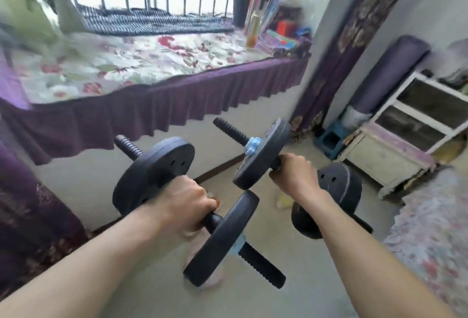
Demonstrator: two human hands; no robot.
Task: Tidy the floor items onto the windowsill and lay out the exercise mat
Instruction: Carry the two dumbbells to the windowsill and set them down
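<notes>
A dumbbell in each fist, below the windowsill (pixel 141 64).

My left hand (pixel 184 206) clamps one dumbbell (pixel 154 173), my right hand (pixel 295 173) the other dumbbell (pixel 260 153); rolled mat (pixel 387 74) stands right of the sill.

Two bare forearms, no sleeves, watch or rings visible; the left hand (pixel 187 202) and right hand (pixel 295 174) wear no gloves.

Your windowsill (pixel 207 77) carries a floral cover (pixel 114 61), a striped mat (pixel 152 21), a tall clear bottle (pixel 254 27) and blurred colourful clutter (pixel 288 36) at its right end.
</notes>
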